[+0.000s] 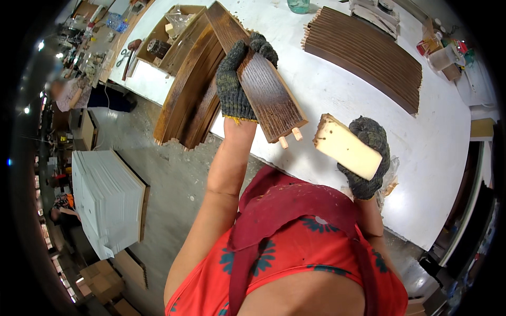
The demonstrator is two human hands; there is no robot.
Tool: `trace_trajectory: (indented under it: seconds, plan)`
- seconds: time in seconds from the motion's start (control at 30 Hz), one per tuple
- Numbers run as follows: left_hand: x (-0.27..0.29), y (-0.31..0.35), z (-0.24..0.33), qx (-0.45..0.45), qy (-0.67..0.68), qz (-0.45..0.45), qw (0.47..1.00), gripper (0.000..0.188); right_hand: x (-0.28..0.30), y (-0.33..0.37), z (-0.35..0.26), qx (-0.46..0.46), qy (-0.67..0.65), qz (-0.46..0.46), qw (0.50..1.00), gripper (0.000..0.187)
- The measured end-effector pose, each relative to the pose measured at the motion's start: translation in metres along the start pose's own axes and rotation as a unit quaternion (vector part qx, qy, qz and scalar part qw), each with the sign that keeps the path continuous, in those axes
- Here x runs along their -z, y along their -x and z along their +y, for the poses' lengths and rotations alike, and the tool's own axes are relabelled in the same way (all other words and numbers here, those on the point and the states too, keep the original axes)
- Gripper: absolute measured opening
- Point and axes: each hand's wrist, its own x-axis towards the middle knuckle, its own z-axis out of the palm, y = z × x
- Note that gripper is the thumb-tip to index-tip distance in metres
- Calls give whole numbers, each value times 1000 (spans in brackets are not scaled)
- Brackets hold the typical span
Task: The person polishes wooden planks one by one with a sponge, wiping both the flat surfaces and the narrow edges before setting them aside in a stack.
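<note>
My left hand (231, 87), in a dark knitted work glove, is closed around a brown-stained wooden slat (270, 97). The slat is tilted over the table's front edge, and two pale dowels (290, 138) stick out of its near end. A cream foam sponge block (349, 149), stained brown at its far left end, is gripped in my gloved right hand (375, 138). The sponge is apart from the slat, to the right of the dowels. Part of a clear crumpled wrapper (391, 181) shows beside my right wrist.
Stained slats lie in a row (363, 58) at the back right of the white table (437, 152). More slats (187, 102) are stacked left, beside a wooden box (176, 39). A glass jar (299, 5) stands at the back. White panels (108, 197) are stacked on the floor.
</note>
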Motion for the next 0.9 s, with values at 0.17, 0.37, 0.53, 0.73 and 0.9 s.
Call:
trace_trajectory:
  seconds: [0.17, 0.37, 0.53, 0.73, 0.9]
  plan:
    - [1, 0, -13, -11, -19, 34, 999, 26, -5, -11, -9, 88, 33, 4, 996, 46]
    - [-4, 1, -9, 25, 73, 32, 997, 24, -6, -17, -13, 116, 26, 6, 993, 42]
    - [-6, 8, -12, -7, 34, 58, 998, 25, 0, -17, -15, 122, 13, 5, 992, 38]
    - [-10, 14, -22, -17, 1, 41, 999, 26, -6, -23, -23, 153, -4, -43, 987, 34]
    - [-5, 23, -33, -5, -1, 18, 1000, 26, -15, -31, -30, 178, -26, -102, 978, 31]
